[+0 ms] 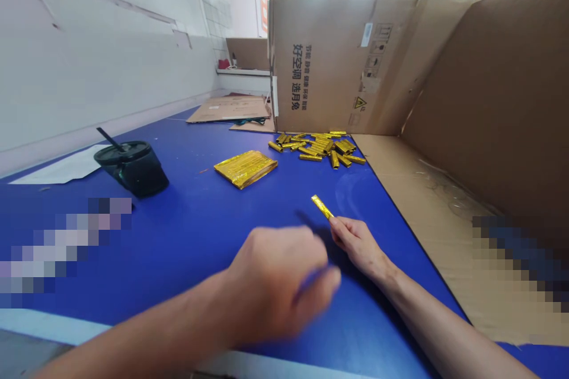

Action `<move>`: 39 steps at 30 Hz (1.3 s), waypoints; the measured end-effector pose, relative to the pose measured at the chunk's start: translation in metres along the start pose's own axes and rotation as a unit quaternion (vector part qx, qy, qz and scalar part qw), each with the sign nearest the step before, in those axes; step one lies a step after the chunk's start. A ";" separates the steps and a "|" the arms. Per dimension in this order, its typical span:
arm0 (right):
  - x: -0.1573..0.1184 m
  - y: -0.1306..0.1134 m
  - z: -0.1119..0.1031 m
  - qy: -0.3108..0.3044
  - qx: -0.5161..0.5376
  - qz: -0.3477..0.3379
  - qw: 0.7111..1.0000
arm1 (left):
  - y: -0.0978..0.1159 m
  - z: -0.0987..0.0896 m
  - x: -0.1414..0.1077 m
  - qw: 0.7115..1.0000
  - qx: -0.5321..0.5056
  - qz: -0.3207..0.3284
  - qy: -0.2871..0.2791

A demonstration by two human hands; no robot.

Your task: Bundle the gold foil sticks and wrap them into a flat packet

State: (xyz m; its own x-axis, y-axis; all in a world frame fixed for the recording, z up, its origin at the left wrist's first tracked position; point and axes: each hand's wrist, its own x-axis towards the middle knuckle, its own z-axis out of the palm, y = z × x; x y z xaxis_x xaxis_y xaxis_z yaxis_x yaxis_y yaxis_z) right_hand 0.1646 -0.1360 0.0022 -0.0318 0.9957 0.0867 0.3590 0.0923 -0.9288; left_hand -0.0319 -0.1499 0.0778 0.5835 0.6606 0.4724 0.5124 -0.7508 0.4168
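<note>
With our right hand (357, 241) we pinch one end of the gold strip (322, 206) over the blue table (191, 243); a slack pinch could drop it. Our blurred left hand (284, 278), whose grip we cannot tell, might knock it, and brushing the loose gold pieces (322, 146) beyond could scatter them.

- Strip (322, 206): gold foil look, glossy.
- Stack (246, 169): same shiny foil look, surface crinkly.
- Pile (320, 146): gold, metallic sheen, foil-like.
- Table (191, 225): smooth top, soft sheen.
- Box (338, 65): brown cardboard, matt; printed face.
- Label (367, 34): white, paper-like.
- Flat card (231, 109): cardboard, matt.
- Cup (141, 173): dark; lid smooth, plastic-looking.
- Sheet (57, 167): white paper, matt.
- Wall (111, 29): smooth, glossy highlights up top.
- Film (462, 198): clear plastic look, shiny, wrinkled.
</note>
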 end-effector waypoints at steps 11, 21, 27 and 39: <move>-0.002 0.001 0.000 -0.050 -0.004 -0.019 0.999 | -0.064 0.051 0.063 0.964 -0.210 -0.132 -0.100; -0.004 -0.010 0.001 -0.078 0.005 0.008 0.997 | -0.056 0.071 0.050 0.971 -0.200 -0.095 -0.089; -0.004 -0.011 0.003 -0.114 0.010 0.026 0.993 | -0.053 0.077 0.048 0.969 -0.213 -0.101 -0.072; -0.006 -0.010 0.003 0.000 -0.233 -0.065 0.970 | -0.067 0.063 0.053 0.940 -0.280 -0.187 -0.064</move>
State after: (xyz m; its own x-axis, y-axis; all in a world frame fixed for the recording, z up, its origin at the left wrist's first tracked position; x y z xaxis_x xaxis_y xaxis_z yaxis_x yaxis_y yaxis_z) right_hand 0.1587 -0.1429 0.0097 -0.1060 0.9755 0.1927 0.7352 0.2074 -0.6454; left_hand 0.0043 -0.0647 0.0261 0.5180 0.8455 0.1294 0.3066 -0.3247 0.8947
